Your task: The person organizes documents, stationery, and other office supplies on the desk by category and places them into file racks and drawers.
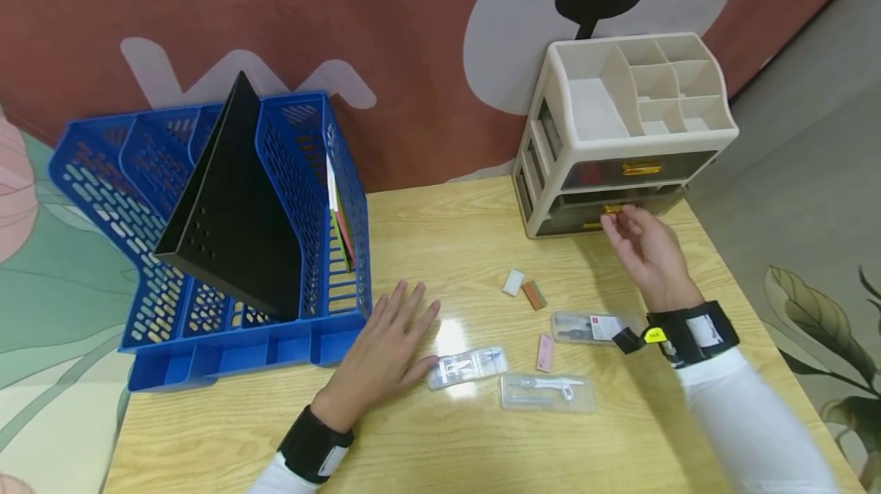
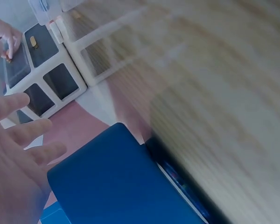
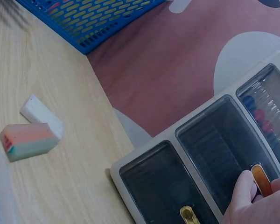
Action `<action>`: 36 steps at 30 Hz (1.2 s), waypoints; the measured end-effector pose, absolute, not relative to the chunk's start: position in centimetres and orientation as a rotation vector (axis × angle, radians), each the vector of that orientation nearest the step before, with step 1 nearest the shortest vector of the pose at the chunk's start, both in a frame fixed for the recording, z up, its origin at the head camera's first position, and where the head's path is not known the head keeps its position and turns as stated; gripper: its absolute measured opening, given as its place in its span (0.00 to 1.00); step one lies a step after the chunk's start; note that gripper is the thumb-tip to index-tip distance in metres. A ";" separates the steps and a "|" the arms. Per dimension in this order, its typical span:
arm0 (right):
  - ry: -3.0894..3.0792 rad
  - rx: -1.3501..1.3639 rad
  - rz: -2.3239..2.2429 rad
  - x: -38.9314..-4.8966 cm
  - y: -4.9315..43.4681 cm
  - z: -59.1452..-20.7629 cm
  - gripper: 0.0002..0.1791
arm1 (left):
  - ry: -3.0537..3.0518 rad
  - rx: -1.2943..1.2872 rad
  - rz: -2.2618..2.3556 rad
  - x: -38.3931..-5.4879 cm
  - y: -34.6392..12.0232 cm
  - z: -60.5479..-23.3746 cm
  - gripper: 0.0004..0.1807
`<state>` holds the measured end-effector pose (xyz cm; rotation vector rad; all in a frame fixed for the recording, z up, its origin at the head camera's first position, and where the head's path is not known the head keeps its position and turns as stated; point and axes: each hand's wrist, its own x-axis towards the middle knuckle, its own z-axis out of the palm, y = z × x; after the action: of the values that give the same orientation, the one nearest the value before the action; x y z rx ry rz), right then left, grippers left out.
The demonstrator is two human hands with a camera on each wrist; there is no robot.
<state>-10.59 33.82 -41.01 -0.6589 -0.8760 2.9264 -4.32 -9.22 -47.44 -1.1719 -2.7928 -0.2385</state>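
Observation:
My right hand (image 1: 650, 257) is at the middle drawer of the cream desktop drawer unit (image 1: 551, 196). Its thumb and fingers pinch the gold drawer handle (image 3: 261, 180); the head view does not settle how far that drawer stands out. My left hand (image 1: 385, 349) lies palm down with fingers spread, beside the blue file rack (image 1: 337, 337). Its thumb is close to a clear case of drawing tools (image 1: 468, 368). Two more clear cases, one holding a compass (image 1: 547, 393) and one with a white label (image 1: 585, 327), lie between the hands.
A white eraser (image 1: 512, 282), an orange-and-green eraser (image 1: 533, 295) and a pink eraser (image 1: 545, 352) lie on the wooden table (image 1: 427, 234). A black folder (image 1: 241, 226) leans in the file rack. Leafy plants (image 1: 805, 310) stand beyond the right edge.

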 end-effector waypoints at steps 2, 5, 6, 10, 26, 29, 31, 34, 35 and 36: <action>-0.896 -0.649 2.923 -10.1 33.9 -41.1 0.06 | -2.805 -1.165 -0.241 -4.3 -9.2 -47.5 0.41; -0.923 -0.637 2.919 -9.2 34.1 -41.2 0.05 | -2.814 -1.156 -0.247 -4.2 -9.2 -47.5 0.41; -0.926 -0.636 2.919 -8.9 34.1 -41.2 0.05 | -2.815 -1.153 -0.249 -4.2 -9.2 -47.5 0.41; -0.946 -0.633 2.923 -7.6 34.2 -41.2 0.05 | -2.815 -1.143 -0.245 -4.2 -9.3 -47.5 0.41; -1.038 -0.590 2.914 -4.4 34.3 -41.6 0.05 | -2.826 -1.133 -0.234 -4.2 -9.1 -47.6 0.41; -1.025 -0.584 2.917 -3.9 34.4 -41.7 0.04 | -2.840 -1.129 -0.239 -4.2 -9.1 -47.5 0.40; -1.002 -0.573 2.926 -3.6 34.4 -41.8 0.04 | -2.844 -1.127 -0.244 -4.2 -9.1 -47.5 0.40; -0.985 -0.550 2.940 -3.2 34.5 -41.9 0.05 | -2.841 -1.128 -0.244 -4.2 -9.0 -47.5 0.40; -0.981 -0.546 2.944 -3.0 34.5 -42.0 0.05 | -2.840 -1.129 -0.244 -4.2 -9.0 -47.5 0.40; -0.981 -0.540 2.946 -2.8 34.5 -42.0 0.05 | -2.840 -1.129 -0.245 -4.2 -9.0 -47.5 0.40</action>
<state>-2.84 34.49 -42.03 -0.5403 -0.9810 2.9463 -4.23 -9.03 -47.49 -1.1288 -2.8404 -0.2446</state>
